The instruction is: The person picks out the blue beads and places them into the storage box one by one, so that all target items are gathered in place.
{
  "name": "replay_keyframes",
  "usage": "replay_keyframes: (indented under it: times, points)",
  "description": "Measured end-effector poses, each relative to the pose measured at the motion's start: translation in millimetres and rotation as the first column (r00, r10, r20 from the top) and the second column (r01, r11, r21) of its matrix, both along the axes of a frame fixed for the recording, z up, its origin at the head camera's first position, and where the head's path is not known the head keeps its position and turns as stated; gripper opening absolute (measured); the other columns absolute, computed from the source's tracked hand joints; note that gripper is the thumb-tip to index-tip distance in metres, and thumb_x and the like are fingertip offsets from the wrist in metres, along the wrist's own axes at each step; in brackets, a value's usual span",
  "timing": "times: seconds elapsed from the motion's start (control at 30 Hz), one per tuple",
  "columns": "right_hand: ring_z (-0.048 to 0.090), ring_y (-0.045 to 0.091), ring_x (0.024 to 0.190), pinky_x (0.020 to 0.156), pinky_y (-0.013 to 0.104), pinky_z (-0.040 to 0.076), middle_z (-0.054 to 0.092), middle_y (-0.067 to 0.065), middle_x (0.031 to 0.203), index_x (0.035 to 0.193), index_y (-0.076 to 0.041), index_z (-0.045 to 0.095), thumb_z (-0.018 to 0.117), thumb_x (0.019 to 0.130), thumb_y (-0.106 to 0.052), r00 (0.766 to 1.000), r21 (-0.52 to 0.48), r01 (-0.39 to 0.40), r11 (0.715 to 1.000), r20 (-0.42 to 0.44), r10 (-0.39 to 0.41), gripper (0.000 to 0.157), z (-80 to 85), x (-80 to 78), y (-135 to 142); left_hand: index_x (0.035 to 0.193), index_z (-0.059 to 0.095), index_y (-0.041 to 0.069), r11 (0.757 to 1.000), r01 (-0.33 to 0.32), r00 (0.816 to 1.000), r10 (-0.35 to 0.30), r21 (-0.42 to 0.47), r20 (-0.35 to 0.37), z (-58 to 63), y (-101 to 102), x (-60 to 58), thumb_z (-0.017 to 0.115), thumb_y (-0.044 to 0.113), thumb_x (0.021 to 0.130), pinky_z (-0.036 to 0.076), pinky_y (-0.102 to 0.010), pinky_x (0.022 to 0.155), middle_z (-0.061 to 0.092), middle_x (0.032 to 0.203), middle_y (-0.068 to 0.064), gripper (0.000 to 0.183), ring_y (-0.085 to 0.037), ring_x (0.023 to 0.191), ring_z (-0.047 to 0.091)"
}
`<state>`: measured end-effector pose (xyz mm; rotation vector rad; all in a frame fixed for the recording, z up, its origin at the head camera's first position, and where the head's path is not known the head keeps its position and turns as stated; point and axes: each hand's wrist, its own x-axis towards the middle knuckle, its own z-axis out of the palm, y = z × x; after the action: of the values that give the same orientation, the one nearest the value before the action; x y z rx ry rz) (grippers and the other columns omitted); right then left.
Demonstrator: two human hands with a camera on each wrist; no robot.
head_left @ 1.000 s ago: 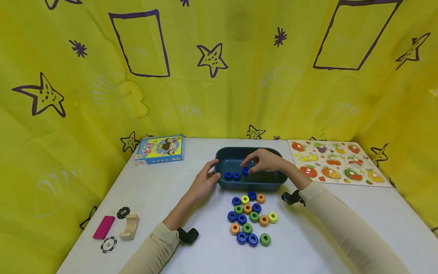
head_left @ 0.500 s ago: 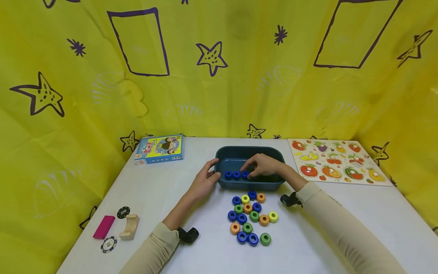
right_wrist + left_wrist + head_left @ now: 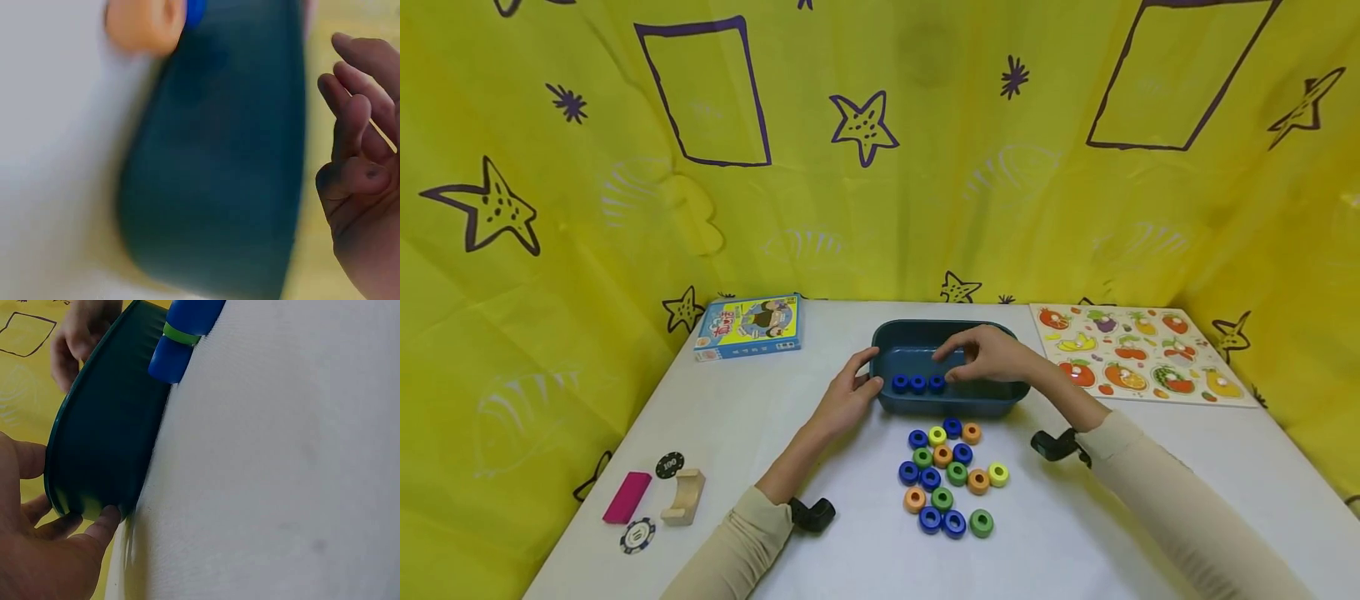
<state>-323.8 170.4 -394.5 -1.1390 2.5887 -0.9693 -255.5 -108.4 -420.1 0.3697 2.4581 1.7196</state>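
A dark teal tray [image 3: 951, 407] stands on the table, with three blue beads [image 3: 918, 383] lined up inside along its near wall. My left hand [image 3: 846, 398] holds the tray's left end, its thumb by the near corner and its fingers along the rim; the left wrist view shows the thumb [image 3: 107, 526] on the outer wall. Above the right half of the tray is my right hand [image 3: 988, 354], fingers loosely bent and nothing between them. In the right wrist view the right thumb [image 3: 353, 178] and fingertips stand apart, beyond the tray's wall.
Several blue, green, orange and yellow beads [image 3: 957, 475] lie in front of the tray. A boxed game [image 3: 748, 327] sits at back left, a fruit puzzle board [image 3: 1142, 354] at back right. Front left are a pink block [image 3: 627, 497], a wooden piece [image 3: 685, 497] and two chips [image 3: 638, 536].
My right hand lowered a blue bead into the row beside the other two, let go of it, and drew up and to the right. The left hand stayed at the tray's end.
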Motion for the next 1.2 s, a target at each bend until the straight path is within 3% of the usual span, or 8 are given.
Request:
replay_keyframes:
  times: [0.07,0.2,0.37,0.5,0.7,1.0,1.2]
  points:
    - [0.048,0.013,0.057,0.050,0.026,0.039,0.062,-0.006,0.085,0.105,-0.023,0.070,0.074,0.078,-0.036,1.000,-0.049,-0.008,0.999,-0.021,0.007,0.030,9.4,22.9,0,0.144,0.032,0.014,1.000,-0.001,1.000,0.001,0.004,0.005,4.3,0,2.9,0.049,0.015,0.096,0.034,-0.046,0.100,0.026,0.150,-0.006,0.051,-0.034,0.127,0.037]
    - [0.049,0.010,0.057,0.051,0.025,0.040,0.062,-0.011,0.085,0.102,-0.029,0.068,0.073,0.079,-0.037,0.999,-0.116,-0.016,0.993,-0.037,0.012,0.025,12.6,76.5,-4,0.144,0.034,0.021,1.000,-0.028,0.999,0.029,0.007,-0.020,-14.4,-3,-6.5,0.050,0.020,0.096,0.035,-0.046,0.099,0.028,0.149,0.001,0.051,-0.032,0.127,0.039]
    - [0.050,0.009,0.055,0.049,0.023,0.041,0.066,-0.008,0.093,0.104,-0.029,0.069,0.076,0.077,-0.033,0.993,-0.134,0.058,0.989,0.110,-0.043,0.028,-0.5,139.9,-6,0.143,0.035,0.026,0.999,-0.045,0.999,0.045,0.000,-0.023,-24.3,-3,-10.8,0.051,0.022,0.095,0.035,-0.044,0.099,0.029,0.147,0.006,0.050,-0.029,0.127,0.040]
    - [0.047,0.007,0.049,0.047,0.021,0.039,0.065,-0.005,0.091,0.104,-0.028,0.069,0.078,0.074,-0.035,0.968,-0.089,0.117,0.989,0.231,-0.093,0.033,-17.0,172.3,-3,0.142,0.035,0.028,0.999,-0.044,0.999,0.044,0.000,-0.032,-31.1,-3,-14.1,0.051,0.022,0.095,0.036,-0.044,0.099,0.029,0.147,0.007,0.049,-0.028,0.126,0.040]
    - [0.044,0.005,0.051,0.048,0.020,0.035,0.063,-0.014,0.099,0.102,-0.032,0.069,0.078,0.072,-0.040,0.964,-0.006,0.145,0.989,0.227,-0.140,0.032,-35.8,187.9,-4,0.143,0.034,0.025,1.000,-0.030,0.999,0.029,-0.002,-0.037,-26.8,-3,-13.4,0.051,0.024,0.096,0.035,-0.043,0.100,0.028,0.148,0.004,0.050,-0.029,0.127,0.039]
    - [0.049,0.006,0.068,0.052,0.021,0.038,0.061,-0.018,0.087,0.099,-0.036,0.069,0.077,0.072,-0.037,0.955,0.085,0.175,0.981,0.228,-0.190,0.028,-45.1,185.6,-9,0.145,0.032,0.013,1.000,0.008,1.000,-0.008,0.002,0.003,2.5,0,3.3,0.049,0.016,0.096,0.032,-0.047,0.101,0.025,0.150,-0.006,0.051,-0.036,0.128,0.036]
    - [0.048,0.007,0.066,0.050,0.022,0.038,0.059,-0.017,0.082,0.098,-0.035,0.070,0.077,0.073,-0.039,0.955,0.095,0.190,0.977,0.214,-0.207,0.026,-44.5,184.2,-13,0.144,0.034,0.020,1.000,-0.017,1.000,0.018,0.009,-0.025,-16.3,-1,-8.0,0.051,0.020,0.096,0.034,-0.044,0.100,0.027,0.149,0.000,0.051,-0.031,0.127,0.039]
